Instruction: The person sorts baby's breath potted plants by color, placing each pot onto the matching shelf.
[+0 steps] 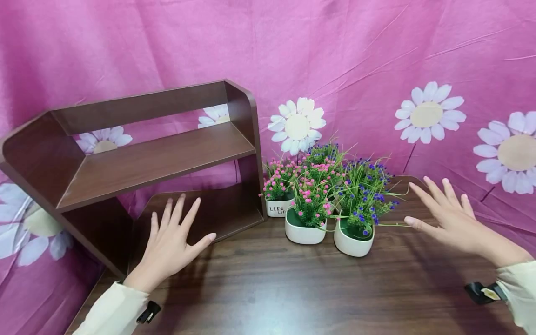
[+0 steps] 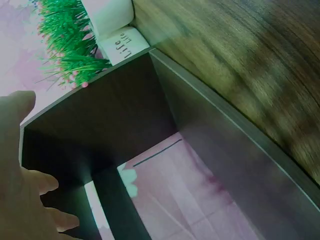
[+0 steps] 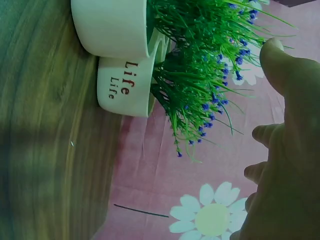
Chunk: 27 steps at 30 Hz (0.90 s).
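My left hand is held in front of a dark brown two-tier shelf, its fingers spread and nothing in them. To the right, my right hand also has spread fingers and holds nothing; the blue-flowered potted plant is the thing nearest to it. Pink-flowered potted plants stand beside the shelf, one in a front white pot and one in a pot lettered "Life". Behind them, more blue flowers show, their pot mostly hidden; the right wrist view shows a lettered pot at the back.
The plants and shelf stand on a dark wood-grain table. A pink cloth with large white daisies hangs right behind them. The shelf's near left upright reaches close to the table's left edge.
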Available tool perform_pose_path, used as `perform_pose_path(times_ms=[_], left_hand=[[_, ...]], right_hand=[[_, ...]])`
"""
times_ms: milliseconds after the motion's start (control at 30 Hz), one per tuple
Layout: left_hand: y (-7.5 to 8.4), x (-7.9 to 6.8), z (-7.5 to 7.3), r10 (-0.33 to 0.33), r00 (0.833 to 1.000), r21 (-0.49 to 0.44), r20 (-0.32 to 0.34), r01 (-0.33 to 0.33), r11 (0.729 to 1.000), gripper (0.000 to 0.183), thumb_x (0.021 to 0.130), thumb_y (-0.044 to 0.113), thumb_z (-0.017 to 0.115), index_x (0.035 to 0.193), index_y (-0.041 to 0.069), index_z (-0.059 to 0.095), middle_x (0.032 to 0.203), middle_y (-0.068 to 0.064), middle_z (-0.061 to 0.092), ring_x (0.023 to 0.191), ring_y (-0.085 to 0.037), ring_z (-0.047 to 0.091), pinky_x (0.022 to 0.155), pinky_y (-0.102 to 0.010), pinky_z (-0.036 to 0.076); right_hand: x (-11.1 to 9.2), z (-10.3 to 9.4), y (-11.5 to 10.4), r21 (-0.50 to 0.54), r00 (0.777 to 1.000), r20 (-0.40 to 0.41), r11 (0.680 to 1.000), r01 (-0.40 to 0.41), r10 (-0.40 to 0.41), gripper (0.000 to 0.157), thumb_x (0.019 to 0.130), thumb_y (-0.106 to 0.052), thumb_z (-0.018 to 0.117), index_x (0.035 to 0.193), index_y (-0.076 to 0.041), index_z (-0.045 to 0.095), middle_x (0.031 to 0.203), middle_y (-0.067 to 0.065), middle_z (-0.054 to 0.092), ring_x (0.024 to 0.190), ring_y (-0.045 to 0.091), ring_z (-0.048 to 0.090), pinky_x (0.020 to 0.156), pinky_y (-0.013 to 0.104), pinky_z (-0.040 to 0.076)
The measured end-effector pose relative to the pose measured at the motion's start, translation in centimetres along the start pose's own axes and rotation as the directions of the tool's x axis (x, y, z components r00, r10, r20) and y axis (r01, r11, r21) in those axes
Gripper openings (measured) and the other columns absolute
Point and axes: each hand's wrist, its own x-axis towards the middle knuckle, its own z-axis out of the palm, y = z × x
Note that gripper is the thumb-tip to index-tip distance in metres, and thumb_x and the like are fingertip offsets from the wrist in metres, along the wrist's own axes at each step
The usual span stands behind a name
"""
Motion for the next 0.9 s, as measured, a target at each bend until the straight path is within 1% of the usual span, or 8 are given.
perform_pose_path(times_ms=[167,300,400,533,633,733,833,900], left_hand=[[-0.5,-0.9,-1.1,0.031,0.991,-0.006,-0.128,-0.032,0.999,0.089,0.082,0.057,0.064,0.154,0.026,0.021,0.158,-0.018,0.014,0.143,-0.045,0.007,0.108,-0.069,0.004],[-1.2,-1.2,-2.3,0.067,0.956,-0.001,-0.286,-0.07,0.998,0.091,0.081,0.064,0.06,0.153,0.022,0.025,0.158,-0.018,0.016,0.143,-0.044,0.009,0.109,-0.068,0.005],[-1.7,-1.2,-3.3,0.109,0.882,0.011,-0.459,-0.117,0.993,0.09,0.082,0.073,0.05,0.15,0.016,0.034,0.155,-0.02,0.022,0.142,-0.045,0.015,0.107,-0.07,0.008],[-2.1,-1.3,-4.9,0.124,0.734,0.036,-0.667,-0.135,0.99,0.088,0.082,0.073,0.049,0.145,0.013,0.04,0.152,-0.022,0.028,0.14,-0.047,0.021,0.105,-0.073,0.01],[-2.7,-1.3,-6.2,0.067,0.651,-0.003,-0.756,-0.106,0.994,0.086,0.079,0.072,0.054,0.147,0.022,0.036,0.153,-0.024,0.026,0.141,-0.045,0.018,0.108,-0.068,0.007],[-3.7,-1.1,-7.2,-0.012,0.565,-0.083,-0.825,-0.1,0.992,0.088,0.075,0.07,0.062,0.146,0.025,0.038,0.151,-0.03,0.023,0.143,-0.04,0.015,0.115,-0.055,0.004],[-4.9,-1.0,-8.1,-0.119,0.514,-0.189,-0.849,-0.086,0.978,0.105,0.07,0.067,0.07,0.147,0.006,0.034,0.151,-0.032,0.018,0.145,-0.032,0.011,0.117,-0.039,0.001],[-5.5,-1.2,-8.6,-0.197,0.517,-0.256,-0.833,-0.046,0.966,0.115,0.069,0.063,0.074,0.144,-0.01,0.026,0.153,-0.028,0.015,0.145,-0.025,0.009,0.117,-0.031,0.001]], right_hand=[[-0.2,1.1,0.0,0.041,1.0,0.004,0.999,0.016,-0.017,0.084,0.09,-0.032,0.063,0.155,-0.02,0.012,0.158,0.023,0.002,0.14,0.044,-0.021,0.099,0.071,-0.019],[-0.3,2.1,0.0,0.092,0.999,0.01,0.995,0.03,-0.031,0.085,0.089,-0.03,0.064,0.155,-0.019,0.011,0.157,0.027,0.003,0.14,0.048,-0.017,0.097,0.075,-0.016],[-0.3,2.8,-0.1,0.149,0.999,0.022,0.988,0.034,-0.038,0.085,0.089,-0.027,0.064,0.155,-0.018,0.011,0.156,0.029,0.003,0.139,0.05,-0.016,0.096,0.076,-0.015],[-0.5,3.8,-0.4,0.258,0.997,0.075,0.966,0.011,-0.032,0.089,0.09,-0.025,0.064,0.155,-0.015,0.004,0.155,0.03,0.0,0.139,0.048,-0.019,0.097,0.076,-0.011],[-0.7,4.5,-0.6,0.338,0.99,0.14,0.939,-0.058,0.011,0.097,0.091,-0.027,0.064,0.154,-0.016,-0.009,0.155,0.03,-0.008,0.138,0.047,-0.022,0.098,0.077,0.0],[-0.8,5.5,-0.6,0.388,0.983,0.171,0.912,-0.134,0.072,0.103,0.091,-0.028,0.064,0.151,-0.013,-0.018,0.153,0.03,-0.016,0.137,0.05,-0.019,0.097,0.077,0.007],[-1.0,6.7,-0.5,0.42,0.978,0.169,0.889,-0.181,0.119,0.106,0.09,-0.029,0.065,0.149,-0.008,-0.021,0.151,0.034,-0.016,0.135,0.056,-0.011,0.1,0.074,0.003],[-1.3,7.5,-0.5,0.437,0.976,0.172,0.877,-0.2,0.137,0.105,0.09,-0.029,0.065,0.149,-0.006,-0.02,0.15,0.037,-0.012,0.134,0.059,-0.005,0.101,0.074,0.006]])
